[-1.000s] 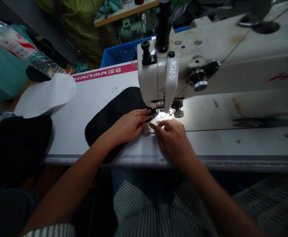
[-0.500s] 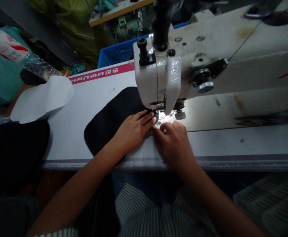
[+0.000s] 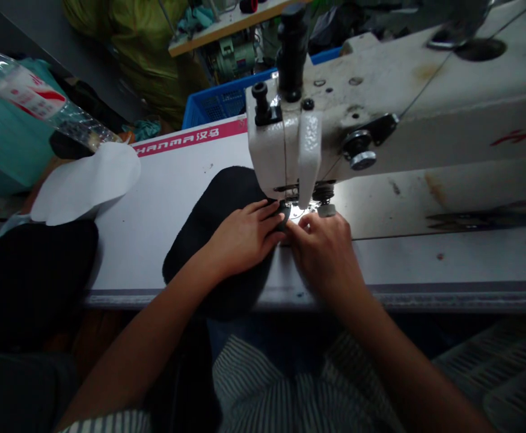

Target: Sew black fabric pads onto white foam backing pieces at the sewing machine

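Going from the left, we see a clear plastic bottle (image 3: 32,93) lying tilted over a teal cloth (image 3: 1,144). Below it, a white paper pattern (image 3: 85,183) lies partly on the edge of the counter (image 3: 177,192), and a dark fabric pile (image 3: 28,282) sits just beside the counter's near edge. A pink HANMA strip (image 3: 190,139) runs along the counter's far edge, and past it we make out a yellow-green sack (image 3: 127,54), a blue crate (image 3: 217,105), and a wooden shelf (image 3: 226,23) above a motor (image 3: 233,60).

In the middle, a black pad (image 3: 213,204) lies flat on the counter, its far end under the sewing machine (image 3: 380,120) and its near end hanging slightly over the counter's front edge. The left hand (image 3: 244,237) rests on top of it, with the fingers (image 3: 267,216) extended and spread, pressing down rather than clenched, their tips just beside the presser foot (image 3: 292,195).

The right hand (image 3: 326,255) sits just beside the left, under the machine's lit needle area, with its fingers (image 3: 303,231) curled at the pad's edge. We cannot tell whether they pinch anything. Further right, a white plastic crate (image 3: 506,373) sits below the counter.
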`<action>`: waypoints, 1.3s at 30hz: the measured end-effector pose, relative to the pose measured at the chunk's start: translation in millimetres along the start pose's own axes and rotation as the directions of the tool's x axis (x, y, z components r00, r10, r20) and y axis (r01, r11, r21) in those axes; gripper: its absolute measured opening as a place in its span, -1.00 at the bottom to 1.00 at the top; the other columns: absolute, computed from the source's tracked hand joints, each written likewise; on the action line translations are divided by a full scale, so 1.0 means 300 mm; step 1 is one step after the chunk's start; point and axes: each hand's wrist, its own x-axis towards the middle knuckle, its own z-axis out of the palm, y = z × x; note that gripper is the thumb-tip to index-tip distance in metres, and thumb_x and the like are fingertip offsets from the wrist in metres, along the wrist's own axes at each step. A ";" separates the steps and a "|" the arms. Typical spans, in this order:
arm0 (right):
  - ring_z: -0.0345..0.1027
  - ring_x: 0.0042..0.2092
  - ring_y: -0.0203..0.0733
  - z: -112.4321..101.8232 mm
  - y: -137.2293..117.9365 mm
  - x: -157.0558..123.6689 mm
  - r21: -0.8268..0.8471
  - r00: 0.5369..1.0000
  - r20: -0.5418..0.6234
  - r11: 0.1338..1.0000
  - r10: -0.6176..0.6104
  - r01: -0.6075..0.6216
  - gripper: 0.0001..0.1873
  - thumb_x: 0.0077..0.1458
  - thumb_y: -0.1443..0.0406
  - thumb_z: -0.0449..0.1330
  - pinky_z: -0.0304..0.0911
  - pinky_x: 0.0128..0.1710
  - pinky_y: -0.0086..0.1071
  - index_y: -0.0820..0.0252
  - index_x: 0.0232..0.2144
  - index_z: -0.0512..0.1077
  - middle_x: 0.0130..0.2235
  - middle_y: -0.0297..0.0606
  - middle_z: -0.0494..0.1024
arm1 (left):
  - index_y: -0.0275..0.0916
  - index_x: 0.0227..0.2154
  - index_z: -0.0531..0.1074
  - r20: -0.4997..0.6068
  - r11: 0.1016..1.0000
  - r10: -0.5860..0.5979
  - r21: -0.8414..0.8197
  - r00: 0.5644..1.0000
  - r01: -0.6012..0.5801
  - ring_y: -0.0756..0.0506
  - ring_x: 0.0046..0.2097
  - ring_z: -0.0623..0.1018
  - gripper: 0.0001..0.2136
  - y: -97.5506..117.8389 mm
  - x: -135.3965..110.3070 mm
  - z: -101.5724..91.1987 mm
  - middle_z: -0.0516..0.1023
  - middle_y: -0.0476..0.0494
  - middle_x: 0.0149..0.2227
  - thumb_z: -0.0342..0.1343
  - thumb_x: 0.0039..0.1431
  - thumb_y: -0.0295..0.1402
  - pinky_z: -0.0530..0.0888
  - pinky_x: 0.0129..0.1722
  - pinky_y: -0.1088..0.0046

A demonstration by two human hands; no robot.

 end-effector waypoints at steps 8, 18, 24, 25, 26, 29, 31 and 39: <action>0.23 -0.13 -0.03 0.009 -0.031 -0.027 0.039 0.997 -0.072 0.999 0.004 -0.002 -0.79 0.37 0.24 0.10 0.01 0.24 0.09 0.04 -0.09 0.54 -0.16 -0.19 0.52 | -0.14 0.39 0.23 -0.020 0.989 0.090 0.123 0.996 -0.087 -0.32 0.47 0.14 -0.55 -0.074 -0.050 0.065 0.23 -0.23 0.43 -0.05 0.51 -0.28 0.25 0.35 -0.10; 0.24 -0.14 -0.03 0.003 -0.015 -0.011 0.001 0.997 -0.067 1.000 0.023 -0.023 -0.75 0.35 0.24 0.13 -0.02 0.30 0.19 0.05 0.00 0.53 -0.18 -0.20 0.50 | -0.16 0.36 0.28 -0.042 0.992 -0.046 0.114 0.998 0.050 -0.39 0.41 0.24 -0.54 0.006 -0.027 0.051 0.24 -0.24 0.43 0.00 0.48 -0.22 0.38 0.26 -0.05; 0.24 -0.10 0.00 0.008 0.004 -0.024 -0.024 0.997 -0.082 1.000 0.001 -0.003 -0.75 0.34 0.27 0.12 -0.01 0.30 0.24 0.07 -0.01 0.52 -0.13 -0.15 0.50 | -0.25 0.33 0.31 -0.108 0.978 -0.181 0.081 0.977 0.190 -0.43 0.41 0.25 -0.56 0.032 0.014 0.058 0.25 -0.33 0.42 0.01 0.47 -0.26 0.40 0.23 -0.09; 0.25 -0.06 0.01 0.003 0.001 -0.048 -0.010 0.996 -0.086 1.000 -0.019 0.018 -0.76 0.32 0.27 0.14 -0.02 0.30 0.26 0.07 -0.01 0.51 -0.09 -0.13 0.50 | -0.26 0.33 0.31 -0.110 0.981 -0.173 0.067 0.979 0.181 -0.42 0.42 0.24 -0.56 0.038 -0.006 0.058 0.24 -0.33 0.42 0.00 0.48 -0.28 0.37 0.26 -0.09; 0.26 -0.03 0.03 -0.003 -0.004 -0.078 0.009 0.995 -0.089 0.999 -0.043 0.044 -0.76 0.31 0.27 0.15 -0.03 0.31 0.27 0.07 -0.01 0.51 -0.04 -0.12 0.49 | -0.26 0.33 0.30 -0.104 0.988 -0.141 0.051 0.985 0.146 -0.39 0.43 0.22 -0.56 0.046 -0.037 0.059 0.23 -0.32 0.43 -0.01 0.48 -0.28 0.33 0.30 -0.08; 0.29 0.00 0.02 -0.023 -0.036 -0.193 0.088 0.990 -0.074 0.988 -0.119 0.126 -0.75 0.28 0.29 0.17 -0.01 0.34 0.22 0.09 -0.01 0.50 0.00 -0.11 0.49 | -0.29 0.36 0.25 -0.052 0.997 0.076 -0.027 0.996 -0.078 -0.34 0.46 0.17 -0.39 0.085 -0.187 0.076 0.21 -0.34 0.44 0.09 0.40 -0.02 0.20 0.41 -0.09; 0.32 -0.05 -0.03 -0.031 -0.068 -0.267 0.145 0.984 -0.050 0.974 -0.169 0.175 -0.80 0.27 0.30 0.18 0.06 0.32 0.13 0.11 -0.06 0.50 -0.08 -0.15 0.51 | -0.33 0.39 0.19 -0.033 0.981 0.180 -0.072 0.983 -0.182 -0.37 0.48 0.12 -0.16 0.118 -0.301 0.107 0.18 -0.40 0.44 0.17 0.24 0.16 0.15 0.43 -0.13; 0.32 -0.20 -0.09 -0.014 -0.150 -0.386 0.137 0.970 -0.063 0.961 -0.235 0.242 -0.65 0.28 0.34 0.21 0.14 0.26 0.03 0.12 0.10 0.50 -0.28 -0.27 0.48 | -0.16 0.37 0.21 -0.213 0.884 -0.095 -0.467 0.972 -0.016 -0.08 0.41 0.32 -0.53 0.152 -0.430 0.163 0.39 -0.19 0.35 -0.12 0.47 -0.50 0.24 0.42 0.01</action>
